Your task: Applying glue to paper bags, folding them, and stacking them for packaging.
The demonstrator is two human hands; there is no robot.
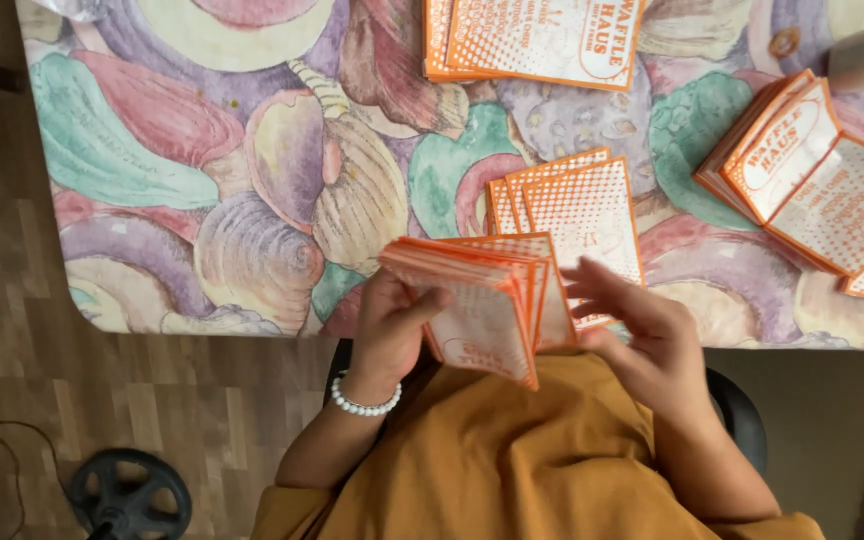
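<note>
At the near edge of the tabletop (152, 150), seen from the head camera, the left hand (392, 330) grips a stack of orange-and-white paper sleeves (487, 300). The thumb lies across the face of the front sleeve and the remaining fingers wrap behind the stack. The stack is held above the lap, tilted, and fanned slightly at its upper edge.

The right hand (642, 335) is open, fingers spread and slightly blurred. Its fingertips lie at the right edge of the held stack; whether they touch it cannot be told.

Handling judgement: the sleeves appear thin, light and flexible. A stack has some stiffness, while a single sleeve would bend easily. The smooth faces are likely to slide on one another, so a firm pinch across both faces near one short edge seems the best hold. A single sleeve is best taken at a free corner.

On the tabletop, which carries a pastel shell-pattern cover:
- a small fanned pile (572, 205) lies just beyond the hands;
- a second pile (537, 40) lies at the far edge;
- further sleeves (812, 175) lie spread to the right.

A white bead bracelet (364, 403) circles the left wrist.
</note>
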